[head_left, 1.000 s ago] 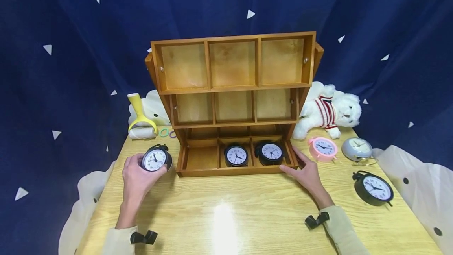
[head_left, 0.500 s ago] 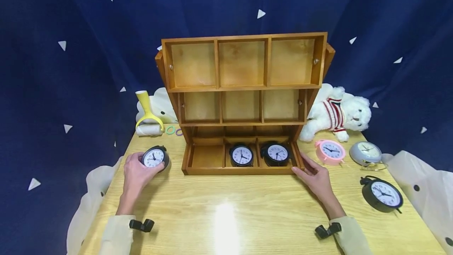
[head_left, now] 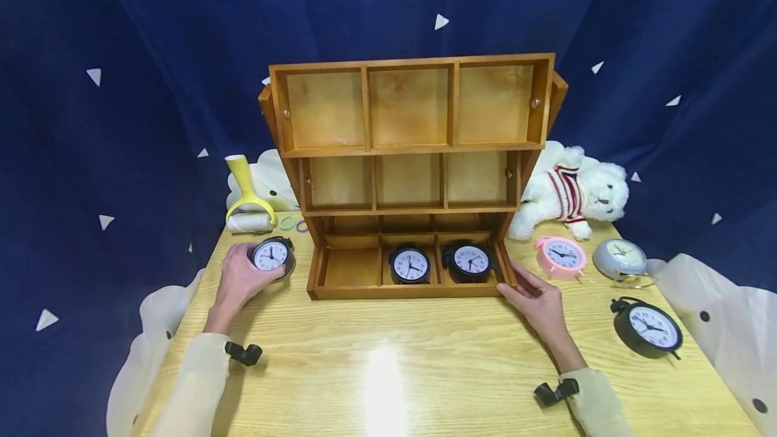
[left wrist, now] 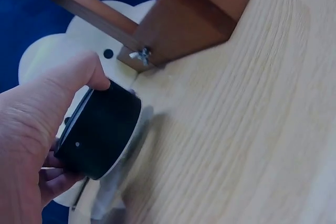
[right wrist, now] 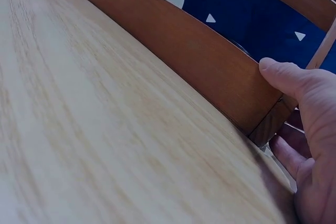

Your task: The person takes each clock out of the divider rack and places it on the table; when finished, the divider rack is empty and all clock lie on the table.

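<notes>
My left hand (head_left: 244, 274) grips a round black alarm clock (head_left: 271, 256) by its sides, left of a tiered wooden storage box (head_left: 358, 292). In the left wrist view the thumb lies on top of the black clock body (left wrist: 97, 135) and fingers are underneath; it is tilted close over the tabletop, and I cannot tell if it touches. My right hand (head_left: 539, 302) holds the right front corner of the box's bottom tray, thumb on the front rim, fingers at the side. Two black alarm clocks, one in the middle compartment (head_left: 409, 266) and another at right (head_left: 469, 261), face up.
Right of the box are a pink alarm clock (head_left: 561, 256), a grey clock (head_left: 620, 258), a black alarm clock (head_left: 647, 328) and a white teddy bear (head_left: 567, 194). At back left stand a yellow lint roller (head_left: 245, 197) and small rings (head_left: 287, 222). The table (head_left: 340, 369) carries everything.
The left hand has moved the black alarm clock slightly away from me, toward the lint roller. The right hand keeps its hold on the box corner. The head view has shifted a little.
</notes>
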### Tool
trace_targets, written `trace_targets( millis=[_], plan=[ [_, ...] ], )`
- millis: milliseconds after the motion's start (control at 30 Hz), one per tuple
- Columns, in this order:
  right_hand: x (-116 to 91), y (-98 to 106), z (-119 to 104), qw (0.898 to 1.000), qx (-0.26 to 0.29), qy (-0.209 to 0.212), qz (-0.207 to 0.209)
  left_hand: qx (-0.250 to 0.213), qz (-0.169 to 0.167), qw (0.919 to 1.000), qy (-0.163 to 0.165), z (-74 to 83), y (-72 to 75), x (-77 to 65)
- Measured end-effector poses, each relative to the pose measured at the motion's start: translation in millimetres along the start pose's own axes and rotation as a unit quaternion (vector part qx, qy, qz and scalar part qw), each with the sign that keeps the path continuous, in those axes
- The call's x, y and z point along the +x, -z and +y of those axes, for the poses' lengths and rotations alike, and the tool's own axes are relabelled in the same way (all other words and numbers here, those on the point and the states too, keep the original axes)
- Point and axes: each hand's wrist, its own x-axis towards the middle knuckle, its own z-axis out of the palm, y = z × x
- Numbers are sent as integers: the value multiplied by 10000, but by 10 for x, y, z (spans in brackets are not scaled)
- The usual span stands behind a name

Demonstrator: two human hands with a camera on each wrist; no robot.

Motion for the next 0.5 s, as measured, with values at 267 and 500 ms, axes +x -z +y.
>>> trace_targets(
  millis=[267, 500],
  plan=[
    [27, -28, 13, 9999, 100, 28, -78, -70, -283, 9994, -199, 6, -128, 139],
    [-12, -8, 11, 9999, 120, -105, -36, 22, -845, 9964, -114, 42, -179, 194]
  ],
)
